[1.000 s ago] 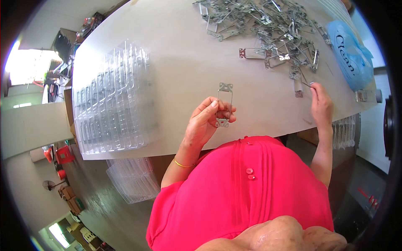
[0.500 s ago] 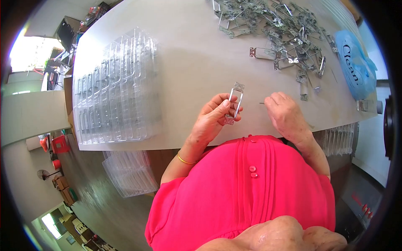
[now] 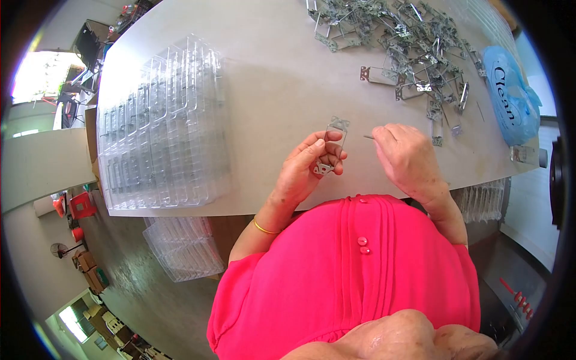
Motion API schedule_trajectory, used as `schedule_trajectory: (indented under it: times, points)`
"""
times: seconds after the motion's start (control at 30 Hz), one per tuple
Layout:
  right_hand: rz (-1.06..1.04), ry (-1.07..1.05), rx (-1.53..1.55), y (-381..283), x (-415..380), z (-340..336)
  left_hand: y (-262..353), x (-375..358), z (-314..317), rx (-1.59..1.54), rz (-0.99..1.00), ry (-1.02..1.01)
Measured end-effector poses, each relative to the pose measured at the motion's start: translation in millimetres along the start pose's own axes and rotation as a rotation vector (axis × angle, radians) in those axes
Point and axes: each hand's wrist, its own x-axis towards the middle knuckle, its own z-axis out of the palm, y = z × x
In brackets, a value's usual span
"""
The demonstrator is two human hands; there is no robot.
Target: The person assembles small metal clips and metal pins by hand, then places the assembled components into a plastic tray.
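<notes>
Two bare hands at work over pale grey table [image 3: 270, 96], just ahead of pink buttoned shirt [image 3: 354, 270]. Left hand [image 3: 303, 171] closed round small flat rectangular metal frame w/ cut-out ends [image 3: 332, 146]: thumb & fingers pinching lower half, upper end w/ its cut-out tab sticking up clear of fingers, frame tilted a bit to the right. Frame held above table, just left of right hand. Thin gold bangle [image 3: 262, 228] on left wrist.

Right hand [image 3: 405, 157] curled tight, fingertips pinched on thin short metal pin [image 3: 368, 137]; only pin's tip visible, poking out left toward frame, near it but not touching. Grip narrow, rest of pin hidden by fingers.

Beyond right hand, farther up table: loose heap of same grey metal frames [image 3: 408, 48], tangled, a few strays lying apart at heap's near edge. Right of heap: crumpled blue plastic bag w/ dark lettering [image 3: 510, 96], at table edge.

Left of left hand, well apart: stack of clear moulded plastic blister trays [image 3: 159, 126], rows of long slots. More clear trays [image 3: 183, 249] below table edge, lower left of that stack. Another batch of clear trays [image 3: 483, 201] under table edge, right of right hand.
</notes>
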Motion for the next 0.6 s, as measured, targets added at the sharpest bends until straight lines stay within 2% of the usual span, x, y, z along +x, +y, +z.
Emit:
schedule_trajectory:
  times: [0.07, 0.13, 0.27, 0.43, 0.6]
  points:
    - [0.012, -0.032, -0.047, 3, 2, 3, 0, 1, 0, -0.006, 0.001, 0.013]
    - [-0.039, -0.149, -0.082, 5, 3, 15, 2, 2, 2, 0.023, -0.034, 0.037]
    - [-0.078, -0.195, -0.031, 0, 6, 26, 5, -1, 4, 0.019, -0.035, 0.038]
    - [-0.034, -0.064, 0.221, 4, 7, 44, 4, -2, -1, -0.003, -0.009, 0.0]
    - [-0.024, -0.028, 0.309, -2, -1, 59, 5, -3, 6, 0.013, 0.008, 0.007]
